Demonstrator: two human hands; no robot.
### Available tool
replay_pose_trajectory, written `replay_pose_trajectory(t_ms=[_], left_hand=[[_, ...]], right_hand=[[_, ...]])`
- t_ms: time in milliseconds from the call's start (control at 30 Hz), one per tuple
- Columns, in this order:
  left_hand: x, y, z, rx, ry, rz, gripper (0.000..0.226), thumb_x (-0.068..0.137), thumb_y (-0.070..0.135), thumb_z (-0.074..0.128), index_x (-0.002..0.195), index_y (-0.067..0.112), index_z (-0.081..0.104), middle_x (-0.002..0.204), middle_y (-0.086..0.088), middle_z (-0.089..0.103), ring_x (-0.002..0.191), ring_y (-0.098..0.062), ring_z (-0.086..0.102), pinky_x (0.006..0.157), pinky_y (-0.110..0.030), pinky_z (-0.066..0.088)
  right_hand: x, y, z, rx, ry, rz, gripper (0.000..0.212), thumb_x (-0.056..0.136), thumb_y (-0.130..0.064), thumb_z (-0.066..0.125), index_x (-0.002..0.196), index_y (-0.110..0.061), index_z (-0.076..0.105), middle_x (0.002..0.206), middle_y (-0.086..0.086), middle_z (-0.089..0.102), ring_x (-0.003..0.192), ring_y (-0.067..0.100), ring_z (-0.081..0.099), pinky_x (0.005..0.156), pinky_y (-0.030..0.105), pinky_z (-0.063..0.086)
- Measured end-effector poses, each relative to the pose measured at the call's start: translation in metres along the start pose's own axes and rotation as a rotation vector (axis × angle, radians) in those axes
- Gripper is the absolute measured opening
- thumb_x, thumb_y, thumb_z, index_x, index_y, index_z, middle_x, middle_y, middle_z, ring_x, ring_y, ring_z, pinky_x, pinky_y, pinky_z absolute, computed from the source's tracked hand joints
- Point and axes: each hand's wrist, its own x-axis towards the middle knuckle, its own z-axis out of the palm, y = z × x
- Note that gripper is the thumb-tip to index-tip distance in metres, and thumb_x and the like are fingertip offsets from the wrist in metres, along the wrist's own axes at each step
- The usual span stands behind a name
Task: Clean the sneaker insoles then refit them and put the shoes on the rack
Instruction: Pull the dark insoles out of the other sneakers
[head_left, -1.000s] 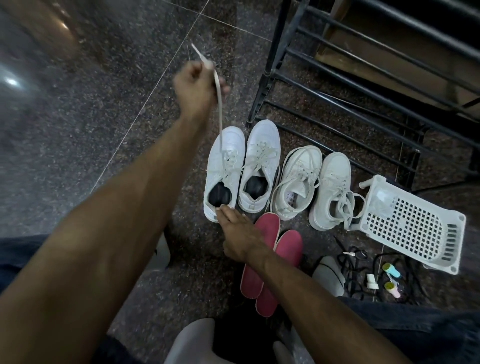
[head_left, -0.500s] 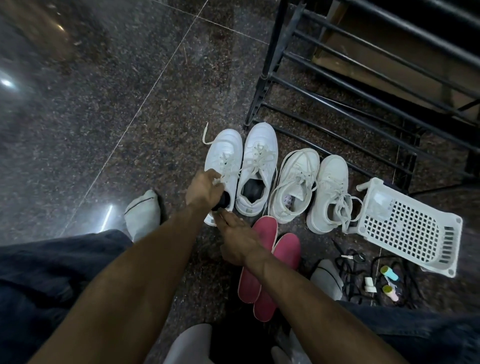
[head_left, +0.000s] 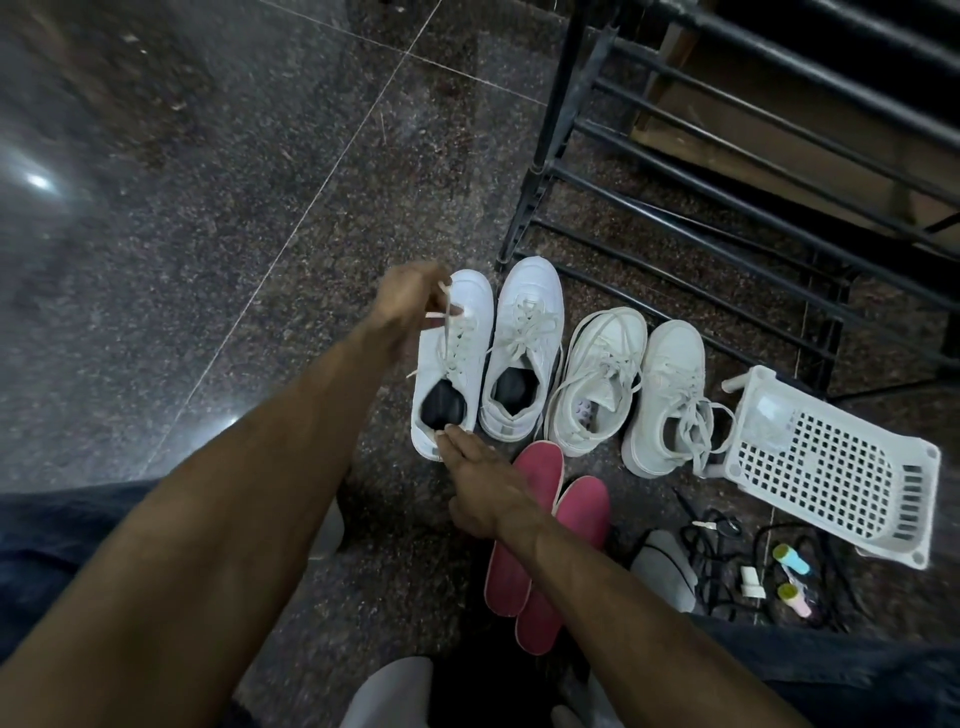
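Two pairs of white sneakers stand in a row on the floor before the black shoe rack. My left hand is pinched on a lace of the leftmost sneaker, pulling it up over the toe. My right hand rests its fingertips on that sneaker's heel, holding it down. A dark insole shows inside it and inside its partner. Two red insoles lie on the floor under my right wrist. The second pair stands to the right with loose laces.
A white perforated plastic basket lies tipped on the right. Black cords, a white plug and small coloured bottles lie near my right knee. White socked feet and dark jeans frame the bottom. Polished stone floor spreads to the left.
My left hand dropped from high above with the lace down to the sneaker's opening, then moved up toward the toe gripping a lace. My right hand stayed on the heel.
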Motion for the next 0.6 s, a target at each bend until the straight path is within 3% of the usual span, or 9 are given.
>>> replay_pose_trajectory(t_ms=[67, 133, 233, 300, 367, 500, 600], left_hand=[[0.002, 0.009, 0.0, -0.18, 0.064, 0.048, 0.02, 0.093, 0.015, 0.047, 0.077, 0.015, 0.058, 0.072, -0.004, 0.064, 0.073, -0.018, 0.062, 0.058, -0.025, 0.044], [0.008, 0.007, 0.002, -0.193, 0.112, 0.081, 0.014, 0.095, 0.02, 0.05, 0.099, 0.014, 0.062, 0.094, -0.003, 0.069, 0.083, -0.014, 0.061, 0.065, -0.025, 0.044], [0.015, -0.033, 0.002, 0.294, 0.153, 0.017, 0.032, 0.089, 0.017, 0.063, 0.117, 0.003, 0.059, 0.109, -0.015, 0.066, 0.091, -0.023, 0.063, 0.069, -0.027, 0.046], [0.009, -0.066, 0.0, 0.614, 0.063, -0.1, 0.04, 0.084, 0.017, 0.067, 0.121, 0.005, 0.059, 0.114, -0.017, 0.065, 0.095, -0.027, 0.063, 0.074, -0.028, 0.046], [-0.001, -0.094, 0.0, 0.809, -0.007, -0.079, 0.042, 0.084, 0.018, 0.066, 0.125, 0.012, 0.059, 0.122, -0.014, 0.063, 0.107, -0.029, 0.06, 0.086, -0.032, 0.047], [-0.018, -0.104, 0.002, 0.982, 0.093, 0.172, 0.022, 0.091, 0.027, 0.056, 0.108, 0.014, 0.061, 0.113, -0.013, 0.059, 0.101, -0.035, 0.059, 0.078, -0.039, 0.046], [-0.01, -0.085, 0.006, 0.849, 0.031, 0.223, 0.027, 0.087, 0.033, 0.061, 0.084, 0.006, 0.06, 0.088, -0.013, 0.06, 0.083, -0.029, 0.058, 0.071, -0.036, 0.044]], right_hand=[[0.0, 0.0, -0.001, 0.006, 0.002, 0.0, 0.085, 0.086, -0.011, 0.054, 0.155, -0.014, 0.004, 0.162, 0.002, -0.002, 0.149, 0.021, 0.001, 0.121, 0.039, 0.01], [0.0, 0.0, -0.002, 0.009, -0.008, 0.003, 0.085, 0.086, -0.01, 0.054, 0.155, -0.014, 0.003, 0.162, 0.001, -0.003, 0.149, 0.02, 0.001, 0.121, 0.039, 0.01], [0.0, -0.001, -0.003, 0.005, -0.014, 0.008, 0.086, 0.086, -0.009, 0.054, 0.155, -0.015, 0.003, 0.162, 0.0, -0.004, 0.149, 0.02, 0.0, 0.121, 0.039, 0.011], [0.001, -0.002, -0.003, -0.009, -0.011, 0.005, 0.086, 0.086, -0.009, 0.056, 0.155, -0.015, 0.004, 0.162, 0.001, -0.002, 0.149, 0.021, 0.002, 0.121, 0.039, 0.014], [0.002, -0.001, -0.002, -0.019, 0.021, -0.003, 0.087, 0.084, -0.007, 0.057, 0.154, -0.013, 0.007, 0.162, 0.003, 0.003, 0.149, 0.023, 0.007, 0.12, 0.04, 0.018], [0.003, 0.001, 0.003, -0.003, 0.043, -0.01, 0.086, 0.082, -0.004, 0.056, 0.154, -0.012, 0.01, 0.162, 0.005, 0.005, 0.148, 0.024, 0.008, 0.119, 0.042, 0.02], [0.003, 0.001, 0.002, 0.007, 0.021, 0.003, 0.084, 0.085, -0.006, 0.053, 0.155, -0.013, 0.006, 0.163, 0.002, -0.001, 0.149, 0.022, 0.003, 0.12, 0.041, 0.015]])
